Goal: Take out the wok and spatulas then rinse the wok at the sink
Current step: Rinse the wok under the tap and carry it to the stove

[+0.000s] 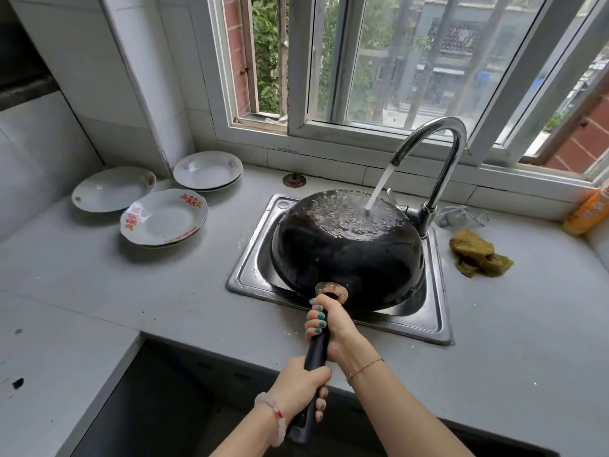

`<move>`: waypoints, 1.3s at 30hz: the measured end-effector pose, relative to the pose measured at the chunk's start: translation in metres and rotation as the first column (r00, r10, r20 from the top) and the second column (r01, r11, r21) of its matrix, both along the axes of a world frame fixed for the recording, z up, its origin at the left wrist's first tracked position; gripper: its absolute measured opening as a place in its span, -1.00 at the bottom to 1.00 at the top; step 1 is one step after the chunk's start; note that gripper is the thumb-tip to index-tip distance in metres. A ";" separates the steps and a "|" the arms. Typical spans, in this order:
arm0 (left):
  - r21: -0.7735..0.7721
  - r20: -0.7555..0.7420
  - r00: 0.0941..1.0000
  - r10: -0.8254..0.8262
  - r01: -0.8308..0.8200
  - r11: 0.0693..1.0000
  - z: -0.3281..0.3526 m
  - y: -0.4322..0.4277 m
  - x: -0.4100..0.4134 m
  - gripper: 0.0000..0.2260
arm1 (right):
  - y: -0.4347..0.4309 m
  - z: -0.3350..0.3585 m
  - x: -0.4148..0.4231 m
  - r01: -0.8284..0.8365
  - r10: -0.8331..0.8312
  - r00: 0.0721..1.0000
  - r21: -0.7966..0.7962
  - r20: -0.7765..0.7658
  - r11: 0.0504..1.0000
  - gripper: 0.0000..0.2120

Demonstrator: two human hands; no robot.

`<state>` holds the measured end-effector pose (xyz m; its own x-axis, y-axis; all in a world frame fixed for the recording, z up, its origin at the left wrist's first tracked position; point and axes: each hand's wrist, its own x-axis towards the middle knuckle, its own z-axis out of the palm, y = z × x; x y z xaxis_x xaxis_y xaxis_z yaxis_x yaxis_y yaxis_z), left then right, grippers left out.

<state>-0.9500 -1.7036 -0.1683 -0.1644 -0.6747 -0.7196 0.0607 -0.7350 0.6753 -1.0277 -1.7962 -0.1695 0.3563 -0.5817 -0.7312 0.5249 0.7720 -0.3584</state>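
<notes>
A black wok (349, 252) is held upside down over the steel sink (250, 272), its rounded underside facing up. Water runs from the curved chrome tap (438, 153) onto that underside and spreads over it. My right hand (329, 324) grips the black handle close to the wok's rivets. My left hand (303, 387) grips the same handle lower down, near its end. No spatulas are in view.
Three white plates with red patterns (164, 216) lie on the grey counter left of the sink. A yellow-green cloth (478, 252) and a mesh scrubber (461, 216) lie to the right, with an orange bottle (590, 209) at the far right. A window stands behind the tap.
</notes>
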 end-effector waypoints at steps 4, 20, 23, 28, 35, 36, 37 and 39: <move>-0.008 -0.009 1.000 -0.013 0.013 1.000 0.004 -0.001 0.001 -0.94 | -0.001 0.003 0.000 -0.003 0.003 1.000 -0.014 0.010 1.000 -0.61; 0.054 -0.030 0.999 -0.018 0.019 0.998 -0.007 -0.002 -0.001 -0.90 | 0.006 -0.002 0.004 -0.031 0.008 0.974 -0.098 -0.226 0.995 -0.66; 0.033 0.040 0.999 -0.007 0.005 0.999 -0.005 -0.004 -0.003 -0.87 | 0.004 -0.001 0.008 -0.044 0.010 0.961 -0.118 -0.276 0.992 -0.67; -0.072 0.184 0.982 -0.032 0.046 0.996 -0.002 -0.006 -0.004 -0.90 | 0.000 0.006 0.012 -0.042 0.001 0.952 -0.129 -0.305 0.991 -0.68; -0.071 0.095 0.994 -0.052 0.059 0.996 0.008 -0.010 0.009 -0.93 | -0.003 0.017 0.024 -0.075 0.015 0.925 -0.144 -0.379 0.987 -0.72; -0.072 0.076 0.996 -0.046 0.051 0.996 0.009 -0.011 0.012 -0.93 | -0.004 0.018 0.027 -0.080 0.019 0.924 -0.146 -0.383 0.986 -0.73; -0.073 0.058 0.998 -0.037 0.041 0.997 0.010 -0.012 0.015 -0.93 | -0.005 0.019 0.030 -0.084 0.021 0.923 -0.149 -0.384 0.985 -0.73; -0.074 0.016 1.000 -0.021 0.023 0.997 0.014 -0.013 0.019 -0.96 | -0.007 0.021 0.035 -0.095 0.025 0.921 -0.161 -0.389 0.982 -0.74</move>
<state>-0.9305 -1.7166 -0.1546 -0.1691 -0.7223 -0.6706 0.0344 -0.6843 0.7284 -0.9925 -1.8028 -0.1483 0.1066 -0.6979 -0.7082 0.2746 0.7052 -0.6537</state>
